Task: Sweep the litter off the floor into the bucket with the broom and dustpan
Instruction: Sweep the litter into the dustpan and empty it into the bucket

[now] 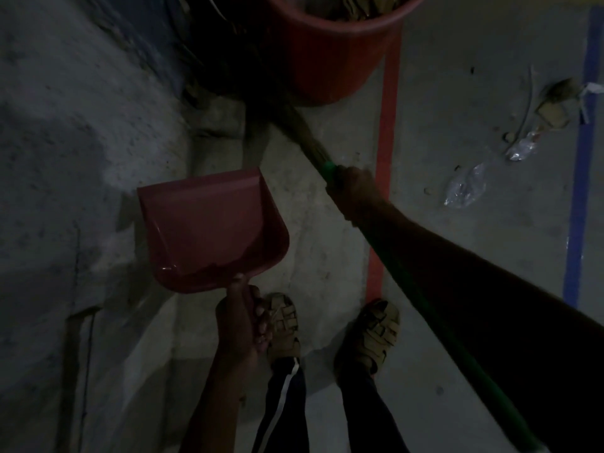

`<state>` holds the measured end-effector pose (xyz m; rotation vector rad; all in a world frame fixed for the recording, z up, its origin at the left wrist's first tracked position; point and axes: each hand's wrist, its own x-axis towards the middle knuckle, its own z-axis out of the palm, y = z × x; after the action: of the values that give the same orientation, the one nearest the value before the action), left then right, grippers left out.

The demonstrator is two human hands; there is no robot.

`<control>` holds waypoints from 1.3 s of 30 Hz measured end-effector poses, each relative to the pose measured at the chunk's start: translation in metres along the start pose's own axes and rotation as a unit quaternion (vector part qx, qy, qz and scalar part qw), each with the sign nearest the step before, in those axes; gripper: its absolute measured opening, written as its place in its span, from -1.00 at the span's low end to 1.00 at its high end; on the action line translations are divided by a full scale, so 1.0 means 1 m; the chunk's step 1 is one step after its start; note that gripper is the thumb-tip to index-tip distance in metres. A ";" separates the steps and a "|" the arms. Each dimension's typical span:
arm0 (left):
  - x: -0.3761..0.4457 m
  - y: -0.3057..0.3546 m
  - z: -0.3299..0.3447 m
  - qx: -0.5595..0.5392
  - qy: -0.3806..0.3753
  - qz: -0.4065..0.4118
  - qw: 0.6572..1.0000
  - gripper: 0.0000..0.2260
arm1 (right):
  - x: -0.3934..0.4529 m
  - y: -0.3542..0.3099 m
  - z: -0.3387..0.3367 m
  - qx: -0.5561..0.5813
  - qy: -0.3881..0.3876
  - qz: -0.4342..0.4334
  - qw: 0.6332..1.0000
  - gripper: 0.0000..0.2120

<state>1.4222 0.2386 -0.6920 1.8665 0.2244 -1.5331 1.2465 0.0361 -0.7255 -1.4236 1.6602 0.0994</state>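
My left hand [243,322] grips the handle of a red dustpan [209,230], held above the floor with its pan looking empty. My right hand [354,191] grips the green handle of the broom [421,295]; its straw head [294,122] points up-left into the dark gap beside the red bucket [330,57]. The bucket stands at the top centre with brownish litter inside. Litter lies on the floor at the right: clear plastic wrappers [464,189], a second wrapper [523,147] and scraps of paper and cord [552,103].
A rough concrete wall [81,142] fills the left side. A red tape line [385,158] and a blue tape line [581,174] run along the grey floor. My two sandalled feet [376,335] stand at the bottom centre. The scene is dim.
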 end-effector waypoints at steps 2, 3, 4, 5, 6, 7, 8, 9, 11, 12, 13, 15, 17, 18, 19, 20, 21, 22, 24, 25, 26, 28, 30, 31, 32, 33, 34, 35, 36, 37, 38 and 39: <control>-0.001 0.002 -0.001 0.000 -0.002 0.008 1.000 -0.60 | -0.029 0.022 0.007 -0.054 0.041 -0.022 0.997 -0.59; -0.002 0.002 -0.001 0.000 0.000 0.011 1.000 -0.60 | -0.046 0.035 0.012 -0.084 0.057 -0.038 0.994 -0.54; -0.002 0.002 -0.001 -0.002 0.003 0.009 1.000 -0.60 | -0.062 0.049 0.016 -0.109 0.068 -0.058 0.990 -0.49; -0.002 0.003 -0.001 -0.008 0.004 0.003 1.000 -0.60 | -0.077 0.061 0.020 -0.125 0.075 -0.078 0.986 -0.47; -0.001 0.003 -0.001 -0.015 0.004 -0.001 1.000 -0.60 | -0.088 0.073 0.025 -0.132 0.078 -0.097 0.983 -0.45; 0.000 0.004 -0.001 -0.019 0.005 -0.003 1.000 -0.60 | -0.097 0.081 0.028 -0.133 0.080 -0.118 0.981 -0.45; 0.001 0.004 -0.002 -0.022 0.006 -0.002 1.000 -0.60 | -0.102 0.087 0.032 -0.134 0.082 -0.142 0.977 -0.45; 0.002 0.004 -0.002 -0.024 0.006 -0.001 1.000 -0.60 | -0.103 0.088 0.034 -0.135 0.082 -0.167 0.973 -0.45; 0.003 0.003 -0.003 -0.025 0.004 0.003 1.000 -0.60 | -0.095 0.080 0.037 -0.135 0.077 -0.204 0.967 -0.43; 0.002 0.002 -0.004 -0.022 0.005 0.008 1.000 -0.60 | -0.086 0.071 0.037 -0.136 0.071 -0.214 0.965 -0.43; 0.002 0.002 -0.005 -0.015 0.006 0.014 1.000 -0.60 | -0.076 0.060 0.037 -0.139 0.065 -0.219 0.964 -0.43; 0.001 0.002 -0.007 0.000 0.012 0.017 1.000 -0.60 | -0.047 0.031 0.036 -0.140 0.063 -0.212 0.965 -0.43; 0.002 0.003 -0.008 0.008 0.017 0.007 1.000 -0.59 | -0.015 -0.003 0.030 -0.093 0.044 -0.188 0.977 -0.50; 0.003 0.003 -0.008 0.009 0.018 0.003 1.000 -0.59 | 0.003 -0.021 0.026 -0.051 0.026 -0.170 0.984 -0.56; 0.003 0.003 -0.008 0.010 0.020 -0.003 1.000 -0.58 | 0.020 -0.037 0.021 -0.007 0.009 -0.148 0.989 -0.62; 0.003 0.003 -0.009 0.010 0.023 -0.010 1.000 -0.58 | 0.035 -0.051 0.015 0.036 -0.004 -0.117 0.992 -0.65; 0.003 0.002 -0.008 0.010 0.026 -0.016 0.999 -0.59 | 0.048 -0.064 0.008 0.075 -0.020 -0.082 0.994 -0.66; 0.003 0.002 -0.008 0.012 0.027 -0.016 0.999 -0.59 | 0.058 -0.073 0.003 0.099 -0.039 -0.050 0.993 -0.64; 0.002 -0.001 -0.009 0.008 0.022 -0.007 1.000 -0.61 | 0.068 -0.083 -0.005 0.091 -0.065 -0.021 0.993 -0.62; 0.002 -0.002 -0.010 0.004 0.021 -0.005 1.000 -0.62 | 0.069 -0.084 -0.008 0.073 -0.071 -0.020 0.995 -0.62; 0.003 -0.002 -0.012 0.001 0.021 -0.006 1.000 -0.62 | 0.070 -0.083 -0.009 0.056 -0.072 -0.021 0.996 -0.63; 0.003 -0.003 -0.014 0.002 0.022 -0.005 1.000 -0.62 | 0.066 -0.077 -0.011 0.051 -0.054 -0.020 0.997 -0.64; 0.002 -0.003 -0.013 0.003 0.025 -0.004 1.000 -0.61 | 0.060 -0.060 -0.008 0.065 -0.030 -0.006 0.997 -0.65; 0.002 -0.003 -0.014 -0.001 0.029 -0.005 1.000 -0.60 | 0.054 -0.049 -0.004 0.057 -0.017 -0.002 0.998 -0.66; 0.001 -0.002 -0.014 -0.006 0.034 -0.006 0.999 -0.60 | 0.046 -0.036 0.001 0.027 0.005 -0.004 1.000 -0.66; 0.001 -0.002 -0.015 -0.009 0.036 -0.005 0.999 -0.59 | 0.034 -0.023 0.005 -0.013 0.032 -0.010 0.999 -0.65; 0.000 -0.002 -0.016 -0.011 0.034 -0.003 0.999 -0.59 | 0.020 -0.008 0.010 -0.051 0.063 -0.017 0.997 -0.63; 0.000 -0.002 -0.016 -0.011 0.030 -0.002 0.999 -0.59 | 0.001 0.006 0.012 -0.080 0.088 -0.022 0.993 -0.60; -0.001 -0.002 -0.016 -0.009 0.024 -0.002 1.000 -0.60 | -0.019 0.020 0.013 -0.103 0.101 -0.032 0.989 -0.57; -0.001 -0.002 -0.017 -0.010 0.019 -0.001 1.000 -0.60 | -0.042 0.031 0.014 -0.124 0.102 -0.048 0.986 -0.54; -0.001 -0.003 -0.017 -0.012 0.015 0.004 1.000 -0.59 | -0.062 0.042 0.014 -0.149 0.098 -0.069 0.982 -0.51; -0.002 -0.004 -0.018 -0.012 0.012 0.010 1.000 -0.59 | -0.080 0.051 0.016 -0.171 0.094 -0.093 0.976 -0.48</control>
<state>1.4337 0.2534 -0.6911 1.8637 0.2337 -1.4881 1.2066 0.1212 -0.7060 -1.8925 1.7081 0.1538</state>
